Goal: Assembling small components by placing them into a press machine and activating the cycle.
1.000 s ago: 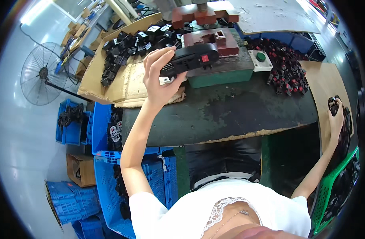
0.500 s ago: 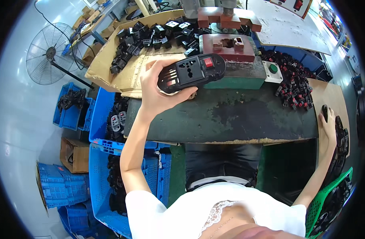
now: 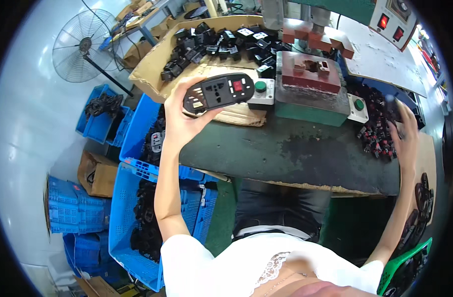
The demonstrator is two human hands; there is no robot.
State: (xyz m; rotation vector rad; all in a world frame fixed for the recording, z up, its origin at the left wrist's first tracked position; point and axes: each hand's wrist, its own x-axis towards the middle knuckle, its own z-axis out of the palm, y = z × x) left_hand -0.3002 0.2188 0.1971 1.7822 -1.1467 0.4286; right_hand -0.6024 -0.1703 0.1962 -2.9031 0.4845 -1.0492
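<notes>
Raised over the left part of the bench, my left hand (image 3: 176,119) grips a black oval power-strip socket (image 3: 219,94) by its left end, thumb below and fingers above. Its face, with a red rocker switch, outlet holes and bare metal contacts at the left end, is turned up toward me. My right hand (image 3: 405,136) reaches to the far right, beside a heap of small red-and-black switches (image 3: 377,141). Its fingers curl round a dark piece (image 3: 392,110) that is blurred and hard to make out.
A press with a red-brown fixture (image 3: 310,76) stands at the back, between two green push buttons (image 3: 260,86). A cardboard tray (image 3: 154,69) of black socket blocks lies at back left. Blue crates (image 3: 120,237) stand left; black housings (image 3: 424,198) lie right.
My right hand has moved forward from the board at the right edge to the switch heap. My left hand still holds the socket, and the whole view has shifted.
</notes>
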